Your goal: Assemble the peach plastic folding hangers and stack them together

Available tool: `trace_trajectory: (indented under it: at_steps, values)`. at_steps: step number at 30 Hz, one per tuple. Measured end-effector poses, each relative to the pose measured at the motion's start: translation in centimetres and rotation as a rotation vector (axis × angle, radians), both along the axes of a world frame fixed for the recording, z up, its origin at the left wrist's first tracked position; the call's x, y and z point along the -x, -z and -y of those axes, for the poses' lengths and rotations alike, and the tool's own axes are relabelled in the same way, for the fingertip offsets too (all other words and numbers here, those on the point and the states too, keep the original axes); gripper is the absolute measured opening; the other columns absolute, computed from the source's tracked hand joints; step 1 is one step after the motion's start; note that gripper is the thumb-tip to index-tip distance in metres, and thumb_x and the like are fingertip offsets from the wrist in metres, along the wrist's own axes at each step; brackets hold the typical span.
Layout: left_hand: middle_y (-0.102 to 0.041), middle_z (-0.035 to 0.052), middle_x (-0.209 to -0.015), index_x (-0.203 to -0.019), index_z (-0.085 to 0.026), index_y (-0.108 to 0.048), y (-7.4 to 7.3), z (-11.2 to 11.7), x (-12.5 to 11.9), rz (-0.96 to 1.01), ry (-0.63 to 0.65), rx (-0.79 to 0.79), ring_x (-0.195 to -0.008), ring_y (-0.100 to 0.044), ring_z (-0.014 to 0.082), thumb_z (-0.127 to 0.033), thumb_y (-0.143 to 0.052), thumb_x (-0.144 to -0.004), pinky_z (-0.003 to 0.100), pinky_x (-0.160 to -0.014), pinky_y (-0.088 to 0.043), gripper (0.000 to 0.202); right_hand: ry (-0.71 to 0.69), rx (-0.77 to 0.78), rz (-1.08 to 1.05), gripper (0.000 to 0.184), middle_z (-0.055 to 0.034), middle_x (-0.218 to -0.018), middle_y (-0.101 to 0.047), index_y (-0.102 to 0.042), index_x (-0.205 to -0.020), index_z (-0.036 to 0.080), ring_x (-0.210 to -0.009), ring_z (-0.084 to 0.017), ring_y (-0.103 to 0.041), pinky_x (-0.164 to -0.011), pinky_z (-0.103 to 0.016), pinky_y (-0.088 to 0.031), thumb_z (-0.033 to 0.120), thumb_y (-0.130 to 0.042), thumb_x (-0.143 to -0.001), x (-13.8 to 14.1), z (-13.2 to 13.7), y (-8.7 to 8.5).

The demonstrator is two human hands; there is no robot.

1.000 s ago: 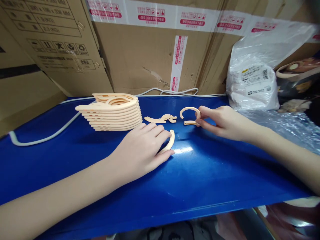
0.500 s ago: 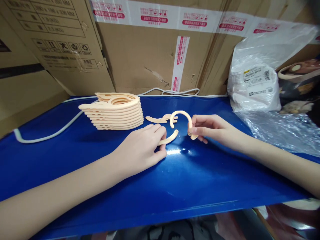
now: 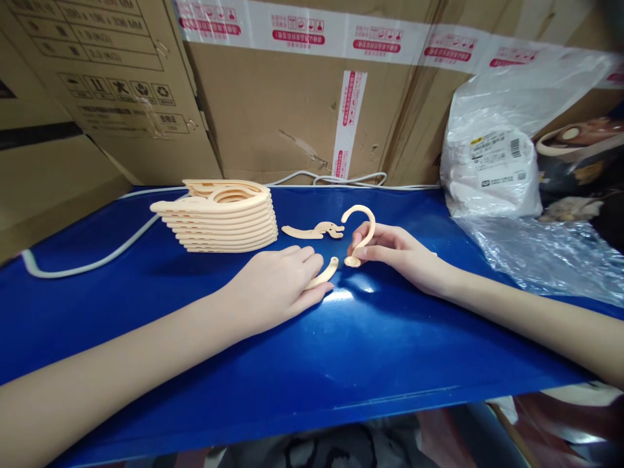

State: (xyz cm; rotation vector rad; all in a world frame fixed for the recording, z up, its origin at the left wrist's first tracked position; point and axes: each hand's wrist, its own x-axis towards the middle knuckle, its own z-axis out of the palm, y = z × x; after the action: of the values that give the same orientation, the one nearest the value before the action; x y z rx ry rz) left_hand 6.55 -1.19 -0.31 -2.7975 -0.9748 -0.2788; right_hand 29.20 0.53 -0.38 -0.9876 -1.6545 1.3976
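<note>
My left hand (image 3: pixel 277 286) is closed on a curved beige plastic hanger arm (image 3: pixel 325 273); its rounded end with a small hole sticks out to the right, and the rest is hidden by my fingers. Between thumb and fingers of my right hand (image 3: pixel 390 250) is a beige hanger hook (image 3: pixel 370 224), curl upward and its round base (image 3: pixel 351 262) low, near the arm's end but apart from it. Just beyond both hands a loose hanger arm (image 3: pixel 312 233) with a notched, forked end lies flat.
A stack of folded beige hangers (image 3: pixel 219 221) stands at the back left of the blue table (image 3: pixel 292 383). A white cable (image 3: pixel 97 266) runs behind it. Cardboard boxes (image 3: pixel 283 97) wall the back and left. Plastic-wrapped white goods (image 3: pixel 492 169) and clear film (image 3: pixel 546 260) lie at right.
My right hand has moved left and turned the hook, so its base now faces the hanger arm. The arm's free end in my left hand has shifted slightly left and tilted more upward.
</note>
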Motion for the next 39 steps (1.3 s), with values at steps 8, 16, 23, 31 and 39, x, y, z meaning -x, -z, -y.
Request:
trace_trajectory:
  at_steps: [8,16,23,31,39]
  values:
    - [-0.055,-0.0020,-0.072,-0.082,-0.019,-0.047,0.2,0.3,0.0,0.090,0.019,0.003,-0.060,-0.055,0.0150,-0.017,-0.049,-0.091,0.026,-0.052,-0.032,0.009,-0.064,0.039,-0.097,0.013,0.0000,-0.081,-0.067,-0.064,-0.086,0.017,-0.073,-0.011,-0.062,-0.075,-0.027,-0.050,0.027,-0.070,-0.081,-0.6,-0.5,0.6]
    - [-0.060,-0.0025,-0.063,-0.095,-0.018,-0.047,0.2,0.7,0.1,0.032,-0.074,0.022,-0.050,-0.057,0.0184,-0.027,-0.037,-0.094,0.027,-0.045,-0.024,0.013,-0.083,0.091,-0.154,0.020,0.0002,-0.085,-0.071,-0.056,-0.089,0.020,-0.076,-0.011,-0.065,-0.074,-0.025,-0.050,0.023,-0.074,-0.080,-0.6,-0.7,0.8]
    - [-0.058,-0.0037,-0.057,-0.091,-0.017,-0.049,0.4,0.5,0.1,0.068,-0.024,-0.008,-0.045,-0.054,0.0161,-0.027,-0.032,-0.095,0.025,-0.044,-0.022,0.020,-0.089,0.105,-0.143,0.021,-0.0029,-0.087,-0.073,-0.051,-0.087,0.019,-0.080,-0.012,-0.069,-0.070,-0.021,-0.051,0.022,-0.072,-0.082,-0.7,-0.8,0.8]
    - [-0.060,-0.0032,-0.057,-0.101,-0.015,-0.053,0.7,0.5,0.2,0.116,0.023,-0.034,-0.044,-0.055,0.0163,-0.026,-0.029,-0.096,0.026,-0.042,-0.024,0.027,-0.052,0.132,-0.193,0.027,-0.0035,-0.088,-0.075,-0.047,-0.094,0.021,-0.078,-0.013,-0.071,-0.072,-0.024,-0.054,0.017,-0.071,-0.082,-0.9,-0.9,1.1]
    - [-0.062,-0.0014,-0.063,-0.103,-0.014,-0.055,1.0,0.5,0.4,0.148,0.079,-0.093,-0.050,-0.060,0.0169,-0.031,-0.031,-0.098,0.027,-0.045,-0.032,0.030,-0.071,0.117,-0.186,0.029,-0.0013,-0.084,-0.074,-0.050,-0.100,0.021,-0.069,-0.011,-0.069,-0.070,-0.023,-0.055,0.017,-0.072,-0.081,-0.9,-0.8,1.2]
